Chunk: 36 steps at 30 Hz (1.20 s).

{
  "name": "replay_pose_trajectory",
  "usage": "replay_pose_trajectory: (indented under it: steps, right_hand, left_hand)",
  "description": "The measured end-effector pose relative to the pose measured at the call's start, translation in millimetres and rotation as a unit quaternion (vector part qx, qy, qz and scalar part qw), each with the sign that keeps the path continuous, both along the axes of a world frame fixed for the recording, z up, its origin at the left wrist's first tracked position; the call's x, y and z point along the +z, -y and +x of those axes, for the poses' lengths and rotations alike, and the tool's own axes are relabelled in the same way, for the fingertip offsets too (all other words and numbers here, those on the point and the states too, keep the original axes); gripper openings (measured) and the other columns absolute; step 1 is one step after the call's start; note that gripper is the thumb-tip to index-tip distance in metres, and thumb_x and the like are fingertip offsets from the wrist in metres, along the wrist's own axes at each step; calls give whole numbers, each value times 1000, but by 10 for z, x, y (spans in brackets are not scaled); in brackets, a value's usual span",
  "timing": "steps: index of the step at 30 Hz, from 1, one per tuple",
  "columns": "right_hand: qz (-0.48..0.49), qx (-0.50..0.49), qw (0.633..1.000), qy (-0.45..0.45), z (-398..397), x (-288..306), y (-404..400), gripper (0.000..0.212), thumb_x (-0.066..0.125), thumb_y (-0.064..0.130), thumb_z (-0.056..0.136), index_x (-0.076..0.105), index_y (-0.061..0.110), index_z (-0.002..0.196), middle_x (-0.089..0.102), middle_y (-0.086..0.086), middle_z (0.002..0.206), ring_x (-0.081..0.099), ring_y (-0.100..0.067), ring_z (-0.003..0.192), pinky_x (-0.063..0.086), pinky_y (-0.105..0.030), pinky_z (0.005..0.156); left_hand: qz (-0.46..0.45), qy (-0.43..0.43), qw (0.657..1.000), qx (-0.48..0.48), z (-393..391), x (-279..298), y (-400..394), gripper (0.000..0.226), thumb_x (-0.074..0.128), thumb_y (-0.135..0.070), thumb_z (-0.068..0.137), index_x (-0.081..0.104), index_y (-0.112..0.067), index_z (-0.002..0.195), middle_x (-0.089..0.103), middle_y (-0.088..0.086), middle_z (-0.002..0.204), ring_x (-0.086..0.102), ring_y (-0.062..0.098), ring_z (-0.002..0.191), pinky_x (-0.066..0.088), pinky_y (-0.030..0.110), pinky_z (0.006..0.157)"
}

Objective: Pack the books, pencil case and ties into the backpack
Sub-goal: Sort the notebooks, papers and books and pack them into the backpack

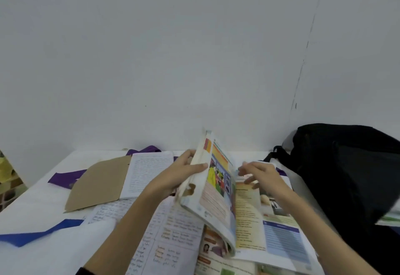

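1. The raised half of a colourful open textbook (pixel 218 188) is grasped by the left hand (pixel 179 177), thumb across the page edges, fingers behind; this grip is clenched on the pages.
2. The right hand (pixel 263 176) is held loosely curled over the flat right-hand page; whether its grip pinches a page cannot be told.
3. Three other open books are counted: a brown-covered handwritten notebook (pixel 121 177), a lined notebook (pixel 171 238) underneath, and another printed one (pixel 214 261).
4. Two ties are seen: a purple tie (pixel 65 179) and a blue tie (pixel 39 234).
5. A black fabric backpack (pixel 346 173) is stood at the right of the white worktop (pixel 36 205).
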State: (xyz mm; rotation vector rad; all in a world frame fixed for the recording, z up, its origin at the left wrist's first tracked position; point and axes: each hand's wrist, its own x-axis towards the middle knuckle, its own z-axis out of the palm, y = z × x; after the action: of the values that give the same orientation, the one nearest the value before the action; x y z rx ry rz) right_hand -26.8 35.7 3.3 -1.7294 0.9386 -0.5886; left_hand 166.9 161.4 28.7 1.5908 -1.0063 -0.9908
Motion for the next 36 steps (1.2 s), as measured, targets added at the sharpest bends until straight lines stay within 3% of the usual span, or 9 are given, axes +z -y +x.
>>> replay_pose_trajectory:
  steps: [4,7,12,17,22,24,29,33,36]
  right_hand:
    - [51,-3,998,28,-275,314,105,48,43,60,88,67,21,101,74,-2,91,71,-28,80,54,-31,65]
    - [42,-20,999,-7,-473,362,192,55,43,64,86,65,16,100,72,-8,86,70,-22,70,52,-28,60]
    - [21,-86,989,-118,-811,66,379,22,63,35,88,60,13,87,69,-6,94,67,-17,80,52,-26,67]
    - [13,-98,974,-205,-886,-419,363,4,59,21,89,62,24,88,69,-1,103,65,-17,92,54,-28,78]
    - [-3,-203,956,-211,-731,-687,369,35,63,29,83,52,8,109,66,-8,107,63,-25,95,50,-31,76]
    - [-6,-228,953,-198,-688,-661,377,36,64,31,84,51,7,107,64,-9,104,60,-25,91,47,-29,73]
    - [-18,-255,959,-126,-666,-370,405,25,57,37,89,54,15,99,64,-3,86,62,-25,83,50,-33,78]
    - [6,-244,967,78,-665,-20,322,25,60,43,82,62,19,88,71,-9,91,68,-31,86,53,-52,85]
    - [9,-210,957,198,-587,278,161,10,55,26,95,62,18,95,70,-8,96,69,-27,89,56,-45,81]
  left_hand:
    - [-7,77,995,-62,-488,-61,291,44,43,-72,84,59,-43,113,65,-9,114,64,14,104,52,37,87]
    - [33,2,986,-164,-829,-167,422,47,24,-59,95,46,-33,128,56,-9,120,59,17,110,52,27,83]
    - [37,174,981,-82,-804,-717,682,30,52,-33,95,52,-18,120,47,1,134,53,14,107,48,13,77]
    - [14,-65,990,125,-713,-1056,735,23,67,-14,86,54,-25,101,57,9,117,60,28,103,54,44,84]
    - [76,-173,973,131,-702,-1006,717,37,66,-4,85,45,-8,115,64,21,109,67,30,88,56,39,69]
    - [104,-151,981,60,-704,-926,690,26,64,-6,87,55,2,111,70,14,104,68,28,94,56,41,81]
    - [89,-60,994,-18,-701,-628,584,14,55,-13,93,64,-13,104,72,1,103,65,21,102,49,43,96]
    - [-18,-30,999,6,-705,-169,433,13,50,-14,95,62,-16,100,72,-1,98,67,15,93,53,33,86]
    - [-109,-23,993,47,-654,132,295,13,50,-17,96,62,-19,99,73,2,98,70,11,82,53,23,68]
